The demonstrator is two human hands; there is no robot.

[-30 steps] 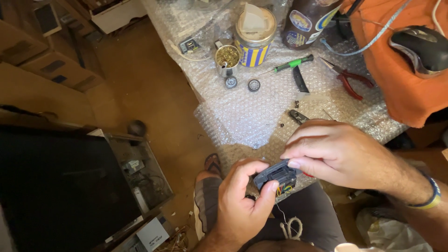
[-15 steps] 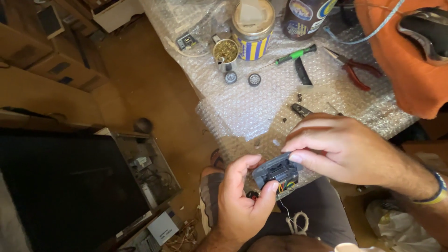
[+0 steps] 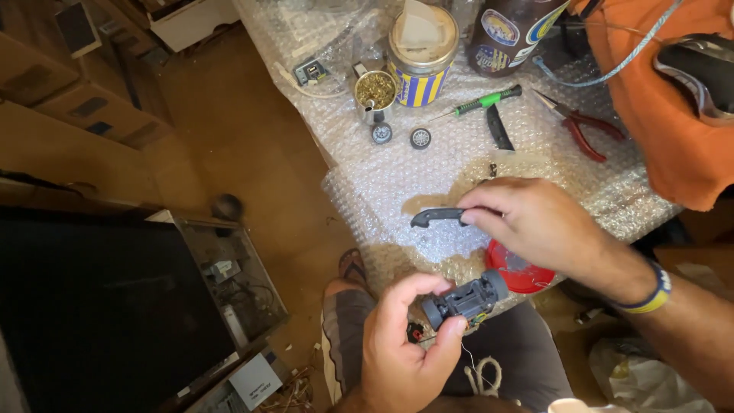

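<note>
Left hand (image 3: 401, 348): raised above the lap, palm toward the camera, thumb and index finger curled in a pinch. Right hand (image 3: 539, 226): extended forward, palm down, fingertips (image 3: 468, 217) closed in a pinch; wrist banded.

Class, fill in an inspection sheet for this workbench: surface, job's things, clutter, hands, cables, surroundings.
Surface: bubble wrap sheet over the bench.
Job's things: small grey toy chassis; dark curved plastic piece.
Clutter: green screwdriver, red pliers, two loose wheels, tin of brass bits, striped can.
Hands: left hand grips the chassis; right hand pinches the plastic piece.
Cables: light blue cord.
Surroundings: black panel, orange cloth.
</note>
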